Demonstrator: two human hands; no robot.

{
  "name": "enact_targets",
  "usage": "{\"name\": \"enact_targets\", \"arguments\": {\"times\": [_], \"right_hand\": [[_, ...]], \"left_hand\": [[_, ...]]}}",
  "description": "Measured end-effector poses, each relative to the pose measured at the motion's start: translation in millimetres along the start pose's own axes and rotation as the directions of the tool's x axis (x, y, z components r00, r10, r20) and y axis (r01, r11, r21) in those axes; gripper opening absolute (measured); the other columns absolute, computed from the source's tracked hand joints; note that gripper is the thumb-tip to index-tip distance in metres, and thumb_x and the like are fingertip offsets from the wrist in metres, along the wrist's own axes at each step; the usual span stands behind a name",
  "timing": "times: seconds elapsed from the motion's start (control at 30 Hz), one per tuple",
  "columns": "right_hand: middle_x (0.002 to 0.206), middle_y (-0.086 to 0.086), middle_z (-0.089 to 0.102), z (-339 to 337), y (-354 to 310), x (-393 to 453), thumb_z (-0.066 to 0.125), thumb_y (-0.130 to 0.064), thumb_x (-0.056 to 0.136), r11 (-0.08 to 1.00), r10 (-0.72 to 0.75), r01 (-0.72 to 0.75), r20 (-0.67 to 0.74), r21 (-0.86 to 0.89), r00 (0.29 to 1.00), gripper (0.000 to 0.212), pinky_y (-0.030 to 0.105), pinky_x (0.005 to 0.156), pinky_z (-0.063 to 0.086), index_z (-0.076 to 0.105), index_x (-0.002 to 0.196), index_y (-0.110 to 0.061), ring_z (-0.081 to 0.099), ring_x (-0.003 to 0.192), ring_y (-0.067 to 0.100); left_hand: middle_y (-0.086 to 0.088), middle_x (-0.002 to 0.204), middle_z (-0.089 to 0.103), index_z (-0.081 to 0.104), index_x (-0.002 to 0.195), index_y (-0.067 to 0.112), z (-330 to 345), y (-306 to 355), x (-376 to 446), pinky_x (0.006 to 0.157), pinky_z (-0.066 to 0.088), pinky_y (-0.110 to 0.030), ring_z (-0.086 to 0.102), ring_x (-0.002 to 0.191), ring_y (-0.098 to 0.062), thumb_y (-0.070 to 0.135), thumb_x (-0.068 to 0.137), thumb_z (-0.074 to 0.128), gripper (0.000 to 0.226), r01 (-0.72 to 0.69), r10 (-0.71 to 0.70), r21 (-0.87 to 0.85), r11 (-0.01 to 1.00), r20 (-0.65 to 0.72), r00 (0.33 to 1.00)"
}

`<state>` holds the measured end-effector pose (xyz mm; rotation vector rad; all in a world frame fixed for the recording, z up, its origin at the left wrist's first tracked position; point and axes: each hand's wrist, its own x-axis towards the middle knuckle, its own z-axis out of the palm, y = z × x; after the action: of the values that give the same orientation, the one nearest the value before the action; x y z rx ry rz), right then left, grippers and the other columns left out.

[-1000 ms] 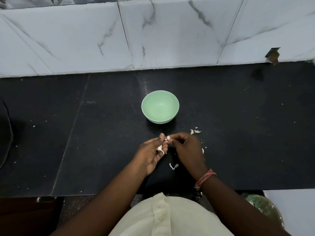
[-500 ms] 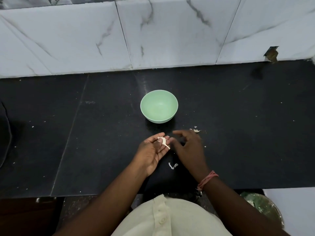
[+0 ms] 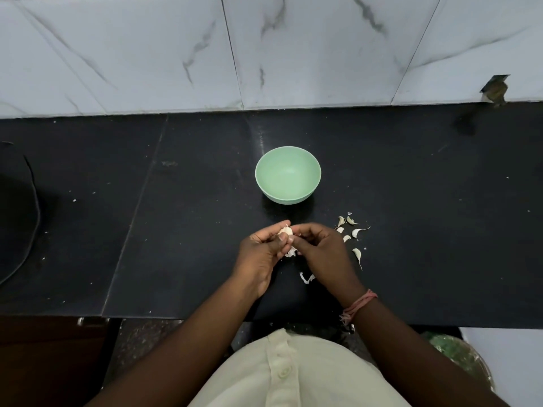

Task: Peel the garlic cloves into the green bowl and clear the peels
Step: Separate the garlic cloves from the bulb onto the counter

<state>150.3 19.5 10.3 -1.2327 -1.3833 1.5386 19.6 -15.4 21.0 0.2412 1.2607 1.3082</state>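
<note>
just in front of the green bowl (image 3: 288,174), both hands meet over the black table (image 3: 426,230): the left hand (image 3: 261,254) and the right hand (image 3: 321,254) each pinch the same garlic clove (image 3: 285,231), grip clenched round it. loose cloves (image 3: 351,233) lie beside the right hand, a peel scrap (image 3: 306,278) near its wrist.

one green bowl (image 3: 288,175), two hands, six garlic cloves, one peel scrap (image 3: 306,278)
</note>
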Motion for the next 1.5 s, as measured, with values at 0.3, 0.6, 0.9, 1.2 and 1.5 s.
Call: {"name": "enact_targets", "arguments": {"times": [0.3,0.6,0.9,1.2,1.5], "right_hand": [[0.07,0.014,0.065,-2.0,-1.5,1.9,0.073,-0.004,0.088,0.948,0.151,-0.152,0.027,0.28,0.988,0.003,0.029,0.06,0.05,0.074,0.085,-0.003,0.059,0.064,0.018],[0.062,0.013,0.064,3.6,0.9,3.3,0.069,-0.007,0.093,0.962,0.185,-0.165,-0.074,0.218,0.98,0.014,0.032,0.06,0.051,0.075,0.08,-0.004,0.057,0.058,0.023],[0.073,0.014,0.071,3.5,2.7,1.9,0.064,0.0,0.094,0.979,0.153,-0.14,-0.073,0.15,0.986,0.01,0.025,0.06,0.057,0.074,0.094,-0.002,0.064,0.063,0.015],[0.079,0.021,0.071,1.1,3.3,2.6,0.06,-0.001,0.097,0.988,0.13,-0.121,-0.096,0.091,0.987,0.012,0.025,0.06,0.058,0.072,0.097,0.0,0.064,0.063,0.016],[0.077,0.005,0.07,3.1,1.3,2.9,0.059,-0.008,0.097,0.991,0.125,-0.12,-0.12,0.052,0.985,0.013,0.025,0.06,0.055,0.072,0.096,-0.007,0.061,0.064,0.007]], "left_hand": [[-0.005,0.076,0.073,0.071,0.095,0.003,-1.1,0.1,-7.2,0.071,0.057,-0.023,0.066,0.073,-0.017,-0.006,0.087,0.067,0.013,-0.113,0.111,0.132,0.985,0.026,0.993],[-0.023,0.098,0.073,0.073,0.099,-0.002,1.7,-4.0,-6.6,0.089,0.055,-0.038,0.068,0.087,-0.027,-0.009,0.089,0.062,0.016,-0.092,0.1,0.133,0.987,-0.055,0.993],[-0.013,0.078,0.069,0.068,0.103,-0.003,7.9,-2.8,-4.1,0.063,0.056,-0.027,0.063,0.065,-0.017,-0.005,0.093,0.057,0.015,-0.07,0.074,0.11,0.991,-0.031,0.997],[-0.012,0.078,0.069,0.068,0.097,0.0,9.2,-3.1,-2.4,0.07,0.056,-0.028,0.064,0.068,-0.017,-0.001,0.093,0.059,0.009,-0.023,0.025,0.102,0.995,-0.02,0.999],[-0.009,0.074,0.068,0.064,0.097,0.0,10.2,-3.5,0.8,0.058,0.052,-0.018,0.062,0.06,-0.011,-0.007,0.09,0.06,0.011,0.011,-0.009,0.051,0.999,-0.042,0.999]]}}
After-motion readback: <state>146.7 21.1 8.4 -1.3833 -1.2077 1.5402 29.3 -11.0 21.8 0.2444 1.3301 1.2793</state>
